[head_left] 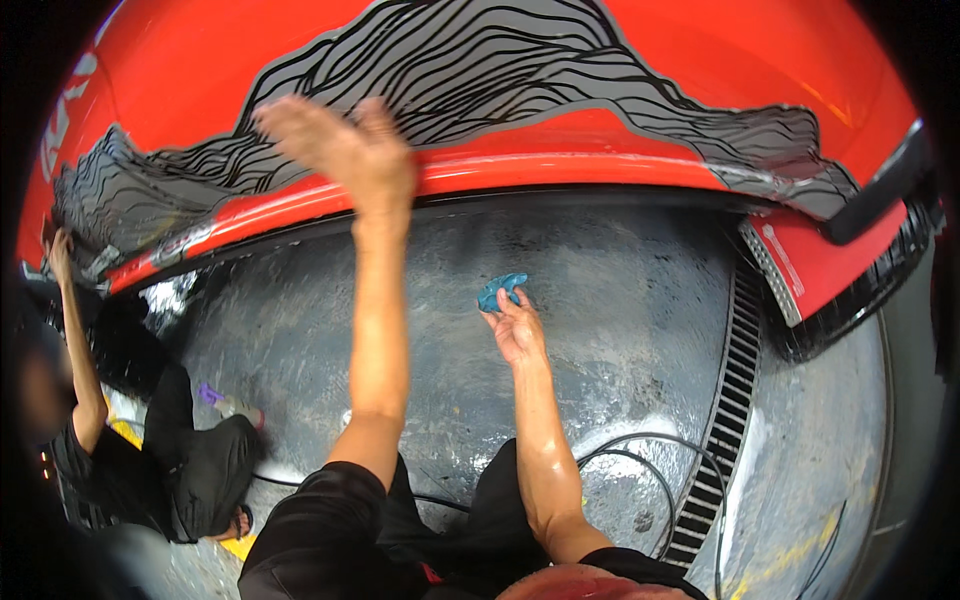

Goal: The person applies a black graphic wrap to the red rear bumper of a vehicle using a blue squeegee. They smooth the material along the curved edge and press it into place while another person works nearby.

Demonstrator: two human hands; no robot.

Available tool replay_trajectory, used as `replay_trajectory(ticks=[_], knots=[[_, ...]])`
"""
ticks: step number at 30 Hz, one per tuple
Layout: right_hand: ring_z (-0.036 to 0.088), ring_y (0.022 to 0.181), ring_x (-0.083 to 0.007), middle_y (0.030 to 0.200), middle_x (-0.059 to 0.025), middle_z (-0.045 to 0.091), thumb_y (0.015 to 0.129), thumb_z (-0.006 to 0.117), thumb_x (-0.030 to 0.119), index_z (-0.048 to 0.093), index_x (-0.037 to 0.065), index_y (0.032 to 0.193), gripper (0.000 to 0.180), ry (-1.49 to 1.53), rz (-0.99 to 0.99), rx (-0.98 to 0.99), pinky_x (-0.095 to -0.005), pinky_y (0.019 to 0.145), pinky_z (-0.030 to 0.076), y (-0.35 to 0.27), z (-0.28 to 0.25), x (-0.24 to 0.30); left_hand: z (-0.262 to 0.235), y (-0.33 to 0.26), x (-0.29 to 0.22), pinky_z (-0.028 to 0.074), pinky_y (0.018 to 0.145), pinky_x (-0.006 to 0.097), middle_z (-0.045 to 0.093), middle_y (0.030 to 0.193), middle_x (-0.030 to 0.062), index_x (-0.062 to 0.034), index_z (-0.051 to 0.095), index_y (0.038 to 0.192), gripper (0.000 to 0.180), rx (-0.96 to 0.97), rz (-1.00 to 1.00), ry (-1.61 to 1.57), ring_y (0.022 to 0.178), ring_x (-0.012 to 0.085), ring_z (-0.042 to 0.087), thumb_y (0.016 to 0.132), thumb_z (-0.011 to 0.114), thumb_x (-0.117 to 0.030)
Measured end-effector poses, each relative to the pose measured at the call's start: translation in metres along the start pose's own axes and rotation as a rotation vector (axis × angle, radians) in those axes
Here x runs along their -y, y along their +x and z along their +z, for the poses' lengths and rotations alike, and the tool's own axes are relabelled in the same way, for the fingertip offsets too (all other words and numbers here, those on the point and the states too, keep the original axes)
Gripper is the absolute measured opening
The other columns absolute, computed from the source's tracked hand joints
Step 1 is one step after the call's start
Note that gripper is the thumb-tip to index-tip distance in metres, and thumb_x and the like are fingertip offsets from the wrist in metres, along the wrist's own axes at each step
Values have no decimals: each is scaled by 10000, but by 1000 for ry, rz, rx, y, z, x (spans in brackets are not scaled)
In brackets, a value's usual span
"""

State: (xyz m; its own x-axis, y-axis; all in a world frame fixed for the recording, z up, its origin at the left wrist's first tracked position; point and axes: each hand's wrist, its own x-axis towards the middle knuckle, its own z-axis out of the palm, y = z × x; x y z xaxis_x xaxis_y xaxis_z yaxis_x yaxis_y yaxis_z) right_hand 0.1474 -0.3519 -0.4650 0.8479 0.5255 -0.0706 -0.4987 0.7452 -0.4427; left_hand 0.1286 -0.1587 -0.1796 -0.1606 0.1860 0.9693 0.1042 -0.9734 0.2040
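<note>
My left hand, slightly blurred, is raised in front of the red car's lower side. Its fingers are stretched out and nothing shows in them. Behind it a grey decal with black wavy lines runs along the red body panel; whether the hand touches the panel I cannot tell. Lower and to the right, my right hand is closed on a small blue crumpled piece, pinched between thumb and fingers above the floor. Its material, putty-like or cloth, is unclear.
At the left, another person in black crouches, one hand against the car. A purple-topped spray bottle is beside them. A drain grate and a black hose lie on the wet grey floor. A red mud flap hangs by the tyre.
</note>
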Motion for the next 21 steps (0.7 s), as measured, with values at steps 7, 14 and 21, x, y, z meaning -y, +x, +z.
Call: replay_trajectory(ticks=[7,14,21], knots=[[689,1190,-210,1213,-83,720,1029,694,12,621,25,1336,316,-108,-30,-44,-379,1083,538,12,-7,-12,56,-70,-210,-69,1332,569,-11,1808,257,31,73,1723,1098,434,332,-212,1678,406,-87,1007,609,-607],[699,1141,-231,1249,-93,701,1020,706,5,601,32,1347,344,-169,-16,-151,-436,1072,553,8,-5,-20,48,-64,-191,-55,1362,490,142,1830,100,-38,280,1714,971,394,625,34,1699,281,13,995,606,-603],[705,1133,-290,1239,-147,683,1036,694,21,582,31,1262,252,-162,-37,-112,-527,1062,600,-2,-2,-6,-10,-22,8,-78,1310,620,-85,1809,235,-74,-33,1744,1077,165,94,26,1663,425,-143,1048,490,-707]])
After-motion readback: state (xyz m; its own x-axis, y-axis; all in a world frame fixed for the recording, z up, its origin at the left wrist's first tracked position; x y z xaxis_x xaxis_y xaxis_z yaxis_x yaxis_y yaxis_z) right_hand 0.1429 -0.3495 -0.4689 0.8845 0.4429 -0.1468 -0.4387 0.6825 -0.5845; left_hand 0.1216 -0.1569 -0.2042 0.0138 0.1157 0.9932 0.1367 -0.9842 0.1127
